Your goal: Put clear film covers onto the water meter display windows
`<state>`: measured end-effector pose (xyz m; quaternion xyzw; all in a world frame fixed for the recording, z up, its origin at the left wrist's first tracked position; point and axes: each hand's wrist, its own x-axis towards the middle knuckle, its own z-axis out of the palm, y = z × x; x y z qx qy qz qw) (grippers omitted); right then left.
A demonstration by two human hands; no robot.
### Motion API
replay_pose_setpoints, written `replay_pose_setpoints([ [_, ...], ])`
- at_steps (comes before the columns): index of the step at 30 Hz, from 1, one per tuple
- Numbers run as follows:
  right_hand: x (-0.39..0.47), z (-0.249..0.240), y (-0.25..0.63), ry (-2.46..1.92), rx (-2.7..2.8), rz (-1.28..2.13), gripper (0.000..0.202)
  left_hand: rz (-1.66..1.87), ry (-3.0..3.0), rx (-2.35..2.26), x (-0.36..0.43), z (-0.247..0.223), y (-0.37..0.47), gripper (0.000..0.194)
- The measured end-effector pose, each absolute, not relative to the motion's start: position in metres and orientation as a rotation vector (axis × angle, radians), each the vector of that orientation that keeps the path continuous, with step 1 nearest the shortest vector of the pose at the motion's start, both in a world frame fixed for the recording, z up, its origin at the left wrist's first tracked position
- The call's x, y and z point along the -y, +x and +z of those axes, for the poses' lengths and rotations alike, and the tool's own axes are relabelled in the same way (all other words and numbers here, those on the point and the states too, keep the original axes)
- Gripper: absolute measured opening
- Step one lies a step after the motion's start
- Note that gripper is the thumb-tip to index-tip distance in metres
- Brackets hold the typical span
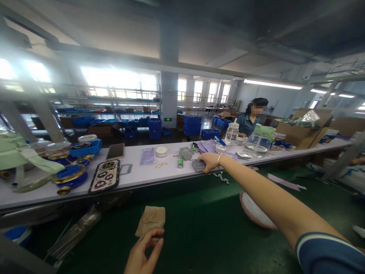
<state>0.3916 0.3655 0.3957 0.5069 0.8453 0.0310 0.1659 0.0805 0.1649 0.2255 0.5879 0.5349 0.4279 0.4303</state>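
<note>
My left hand (145,249), low in the view and in front of the table, pinches a crumpled tan piece of cloth or paper (152,220) between thumb and fingers. My right hand (209,161) reaches out to the table's front edge, its fingers curled over a flat grey case (197,166) that rests on the tabletop. Part of the case is covered by the hand. Just left of it stand a small green-and-white cylinder (180,163) and a grey bundle with a rubber band around it (186,153).
On the white table (168,173) lie a patterned tray (105,176), a phone (115,151), a purple printed sheet (147,156) and blue-and-brass meters (71,177). A glass jug (257,145) stands farther right. Across the table is a co-worker (251,121). A round bin (258,213) sits below.
</note>
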Motion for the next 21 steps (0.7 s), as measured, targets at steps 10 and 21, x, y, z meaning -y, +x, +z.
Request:
replay_pose_setpoints([
  [10,-0.343,0.406,0.355,1.381,-2.442,-0.115,0.027,1.281,1.834,-0.969,-0.266,0.340,0.208,0.030],
  [21,-0.246,0.400,0.340,1.239,-3.123,-0.662,0.077,1.109,1.304,-0.952,-0.210,0.300,0.156,0.032],
])
